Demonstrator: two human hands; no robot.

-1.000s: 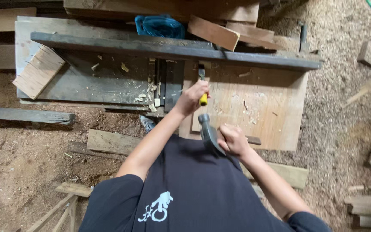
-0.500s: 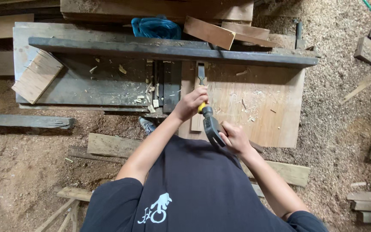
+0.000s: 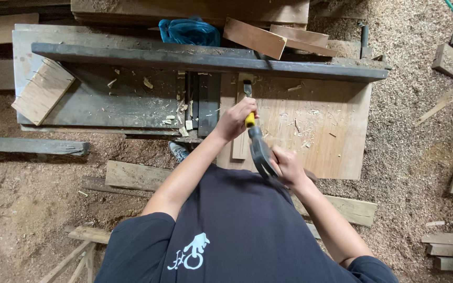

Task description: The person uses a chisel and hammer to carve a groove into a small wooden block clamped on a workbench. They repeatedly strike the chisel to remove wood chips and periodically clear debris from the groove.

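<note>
Single view: head camera, set high above the person, facing straight down past shoulders and both arms. Moderate range; takes in the workbench [image 3: 106, 105], the board [image 3: 321, 131] on it, and sawdust floor [image 3: 420, 131] on all sides.

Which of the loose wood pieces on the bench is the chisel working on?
The narrow pale strip lying upright on the big plywood sheet, under the left hand. The square block lies far left, untouched.
</note>
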